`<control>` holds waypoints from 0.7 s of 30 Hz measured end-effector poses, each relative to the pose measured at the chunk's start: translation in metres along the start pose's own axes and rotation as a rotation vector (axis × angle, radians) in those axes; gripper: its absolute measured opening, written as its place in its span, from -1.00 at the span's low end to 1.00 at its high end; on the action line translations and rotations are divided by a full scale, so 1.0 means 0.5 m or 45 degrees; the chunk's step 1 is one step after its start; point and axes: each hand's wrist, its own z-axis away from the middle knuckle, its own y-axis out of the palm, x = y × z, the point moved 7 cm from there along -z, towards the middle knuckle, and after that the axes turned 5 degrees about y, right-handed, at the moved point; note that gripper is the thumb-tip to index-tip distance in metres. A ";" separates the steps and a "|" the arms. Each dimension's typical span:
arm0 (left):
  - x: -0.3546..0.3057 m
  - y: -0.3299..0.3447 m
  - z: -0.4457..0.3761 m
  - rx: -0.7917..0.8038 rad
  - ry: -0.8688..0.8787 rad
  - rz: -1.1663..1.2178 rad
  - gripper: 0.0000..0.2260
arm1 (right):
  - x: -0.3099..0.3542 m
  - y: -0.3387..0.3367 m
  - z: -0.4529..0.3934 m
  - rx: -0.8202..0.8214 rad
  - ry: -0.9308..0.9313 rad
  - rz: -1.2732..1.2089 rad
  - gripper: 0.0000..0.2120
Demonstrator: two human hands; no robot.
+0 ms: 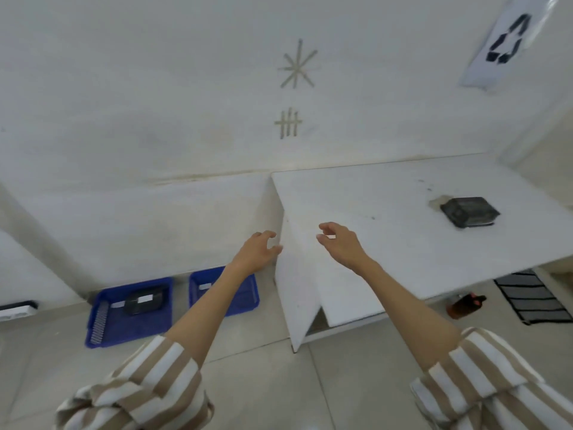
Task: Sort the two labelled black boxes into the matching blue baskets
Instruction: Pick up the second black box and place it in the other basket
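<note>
One black box [469, 211] lies on the white counter [387, 243] at the right, far from both hands. A second black box [143, 302] with a white label rests inside the left blue basket [102, 318] on the floor. The right blue basket [245, 293] stands beside it, partly hidden behind my left forearm, with a white label showing inside. My left hand [259, 250] hovers at the counter's left corner, fingers apart and holding nothing. My right hand [339, 242] floats over the counter's left part, also with spread fingers and nothing in it.
A brown bottle [465, 305] lies on the floor under the counter, beside a striped mat [533, 296]. A white power strip [17, 309] sits at the far left by the wall. The counter's side panel [297, 290] juts toward me between the baskets and the counter.
</note>
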 end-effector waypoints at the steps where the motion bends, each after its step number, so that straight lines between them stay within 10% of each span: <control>1: -0.038 0.024 -0.002 0.002 0.010 0.003 -0.54 | -0.020 -0.036 0.008 -0.008 0.002 -0.001 -0.59; 21: -0.484 0.412 -0.372 0.029 -0.049 0.285 -0.57 | -0.409 -0.533 -0.201 -0.161 0.060 -0.187 -0.65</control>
